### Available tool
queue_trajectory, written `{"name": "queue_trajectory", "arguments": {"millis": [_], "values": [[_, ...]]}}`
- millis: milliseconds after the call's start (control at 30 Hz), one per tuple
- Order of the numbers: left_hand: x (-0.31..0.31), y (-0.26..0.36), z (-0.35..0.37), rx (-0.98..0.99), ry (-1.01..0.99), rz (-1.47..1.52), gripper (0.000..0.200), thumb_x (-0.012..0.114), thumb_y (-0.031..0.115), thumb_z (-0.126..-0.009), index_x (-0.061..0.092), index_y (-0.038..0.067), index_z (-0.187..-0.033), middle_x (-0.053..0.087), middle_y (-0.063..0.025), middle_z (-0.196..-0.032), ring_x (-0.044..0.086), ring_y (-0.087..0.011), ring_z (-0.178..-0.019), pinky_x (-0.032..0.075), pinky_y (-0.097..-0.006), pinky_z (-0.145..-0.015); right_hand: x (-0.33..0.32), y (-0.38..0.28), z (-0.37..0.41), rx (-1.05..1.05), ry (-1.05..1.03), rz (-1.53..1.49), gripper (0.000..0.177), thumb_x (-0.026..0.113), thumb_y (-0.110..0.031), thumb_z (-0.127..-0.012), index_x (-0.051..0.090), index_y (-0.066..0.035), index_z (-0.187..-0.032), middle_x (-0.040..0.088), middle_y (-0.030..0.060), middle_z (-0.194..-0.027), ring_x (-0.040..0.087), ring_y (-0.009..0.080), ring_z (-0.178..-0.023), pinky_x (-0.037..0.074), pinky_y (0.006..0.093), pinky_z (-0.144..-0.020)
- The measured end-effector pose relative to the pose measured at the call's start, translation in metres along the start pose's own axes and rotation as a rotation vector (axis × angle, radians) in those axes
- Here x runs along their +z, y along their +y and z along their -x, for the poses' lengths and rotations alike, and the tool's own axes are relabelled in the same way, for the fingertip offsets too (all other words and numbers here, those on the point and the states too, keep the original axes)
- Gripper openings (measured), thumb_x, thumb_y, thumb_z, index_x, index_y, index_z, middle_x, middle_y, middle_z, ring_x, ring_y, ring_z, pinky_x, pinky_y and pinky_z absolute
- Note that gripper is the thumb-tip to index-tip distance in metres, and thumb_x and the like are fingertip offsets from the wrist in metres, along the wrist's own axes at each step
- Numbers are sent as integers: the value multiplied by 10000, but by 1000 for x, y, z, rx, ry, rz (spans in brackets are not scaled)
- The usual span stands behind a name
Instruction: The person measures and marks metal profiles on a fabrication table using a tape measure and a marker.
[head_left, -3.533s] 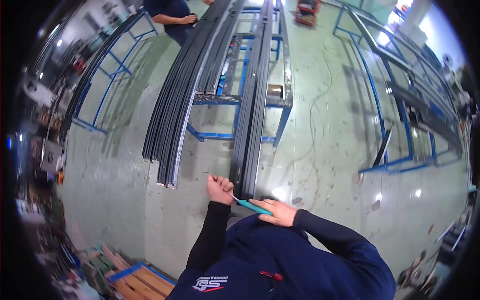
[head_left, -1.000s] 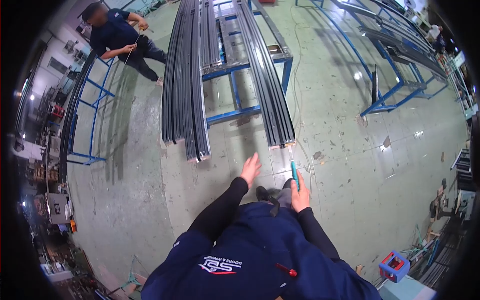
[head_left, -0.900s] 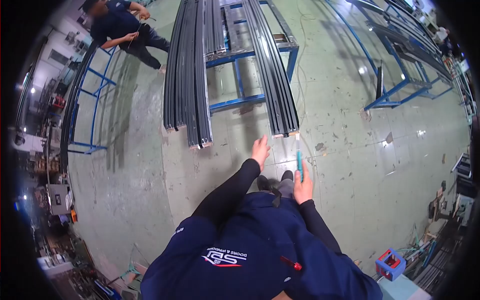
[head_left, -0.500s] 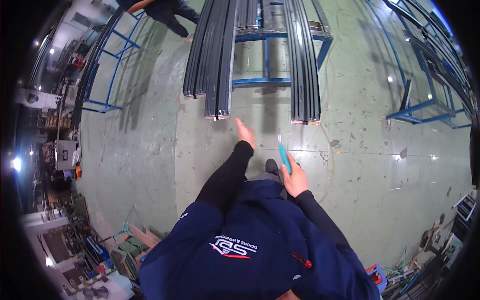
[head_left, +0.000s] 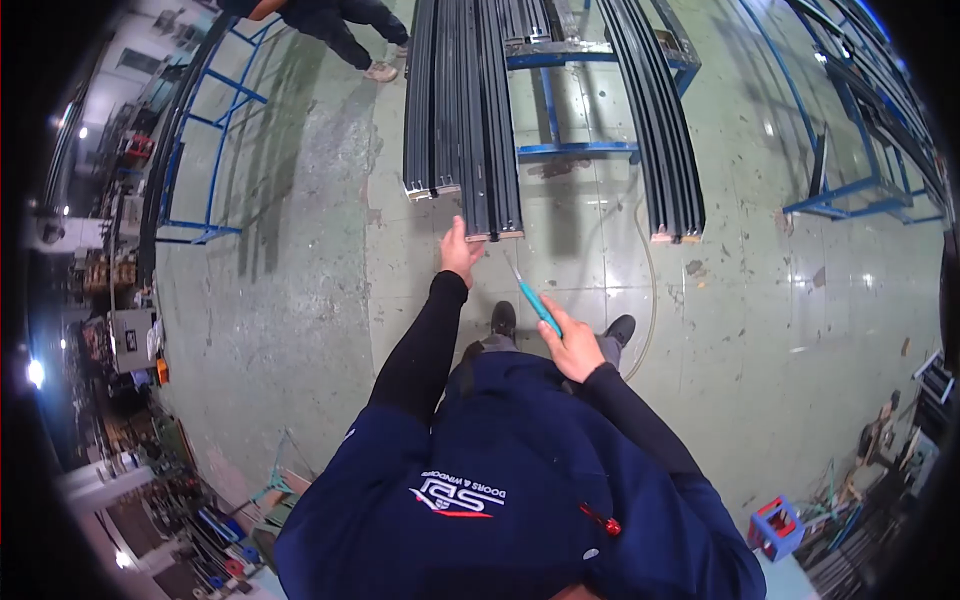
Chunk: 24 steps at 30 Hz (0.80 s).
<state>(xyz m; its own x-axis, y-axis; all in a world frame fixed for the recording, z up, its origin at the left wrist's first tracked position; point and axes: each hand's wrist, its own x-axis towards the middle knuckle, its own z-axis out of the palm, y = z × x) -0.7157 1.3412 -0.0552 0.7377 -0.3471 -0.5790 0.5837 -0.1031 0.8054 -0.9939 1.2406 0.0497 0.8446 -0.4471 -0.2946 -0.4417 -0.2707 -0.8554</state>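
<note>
Blue rack carries dark profiles. Left hand seemingly touches their ends, finger spread unclear. Right hand clamped round teal tool.

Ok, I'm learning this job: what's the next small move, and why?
Probably bring the tool tip up to the profile ends: the left hand is at those ends, and the right hand holds the tool pointed at them, just short.

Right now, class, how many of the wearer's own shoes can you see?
2: one shoe below the left hand, the other right of the teal tool; both partly hidden by clothing.
</note>
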Motion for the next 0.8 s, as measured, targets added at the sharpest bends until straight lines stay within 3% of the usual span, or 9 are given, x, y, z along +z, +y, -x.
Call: {"name": "queue_trajectory", "arguments": {"millis": [33, 100, 200, 267, 333, 433, 567, 667, 800], "values": [[-3, 1, -4, -19, -11, 48, 432, 521, 485, -1020, 555, 96, -1203, 656, -55, -1111, 634, -204, -1047, 483, -417, -952, 13, -7, 6, 41, 83, -3, 532, 527, -358, -1013, 437, -116, -1478, 673, 275, -1061, 637, 456, -1031, 493, 489, -895], [-15, 6, -13, -73, -106, 70, 369, 550, 435, -1019, 560, 103, -1180, 664, -43, -1087, 637, -193, -1035, 489, -406, -945, 34, -22, 11, 252, 163, -39, 521, 535, -341, -1014, 446, -114, -1475, 665, 278, -1103, 637, 451, -1044, 499, 478, -894], [-28, 8, -19, -158, -201, 101, 295, 581, 387, -1013, 582, 115, -1126, 674, -33, -1053, 644, -183, -1010, 505, -393, -922, 84, -31, 13, 13, 224, -59, 516, 542, -339, -1010, 459, -112, -1466, 665, 276, -1114, 637, 446, -1055, 501, 472, -901], [-34, 11, -22, -216, -252, 107, 253, 598, 364, -1008, 602, 123, -1083, 680, -29, -1030, 649, -178, -991, 518, -384, -903, 92, -48, 13, 113, 155, -148, 516, 554, -334, -1004, 466, -110, -1459, 657, 273, -1156, 624, 449, -1084, 488, 467, -942], [-39, 14, -27, -256, -328, 128, 239, 586, 349, -1017, 613, 119, -1073, 682, -36, -1042, 650, -178, -972, 526, -384, -901, 97, -55, 8, 216, 237, -195, 515, 560, -329, -1001, 467, -110, -1457, 654, 269, -1175, 616, 451, -1100, 481, 462, -962], [-45, 15, -34, -264, -411, 148, 237, 567, 335, -1029, 619, 109, -1079, 685, -48, -1055, 649, -181, -958, 532, -388, -911, 132, -52, 1, -12, 268, -127, 509, 557, -325, -1000, 470, -108, -1452, 655, 259, -1180, 618, 454, -1090, 498, 471, -930], [-51, 15, -45, -288, -538, 156, 234, 602, 328, -1012, 581, 101, -1068, 659, -46, -1081, 655, -183, -977, 526, -411, -970, 137, -62, -1, 89, 222, -106, 507, 546, -332, -1005, 468, -108, -1454, 663, 281, -1124, 632, 465, -1047, 505, 485, -898], [-50, 20, -48, -331, -491, 124, 260, 596, 328, -1015, 582, 82, -1097, 660, -56, -1080, 655, -199, -996, 535, -422, -961, 136, -67, -4, 239, 361, -187, 509, 545, -337, -1005, 468, -111, -1455, 663, 290, -1105, 634, 469, -1034, 505, 491, -889], [-47, 21, -39, -269, -522, 82, 304, 546, 339, -1039, 543, 61, -1163, 667, -95, -1108, 657, -225, -1026, 528, -429, -957, 153, -69, -5, 75, 343, -72, 518, 550, -342, -997, 467, -121, -1459, 664, 281, -1113, 632, 468, -1040, 502, 492, -897]]}}
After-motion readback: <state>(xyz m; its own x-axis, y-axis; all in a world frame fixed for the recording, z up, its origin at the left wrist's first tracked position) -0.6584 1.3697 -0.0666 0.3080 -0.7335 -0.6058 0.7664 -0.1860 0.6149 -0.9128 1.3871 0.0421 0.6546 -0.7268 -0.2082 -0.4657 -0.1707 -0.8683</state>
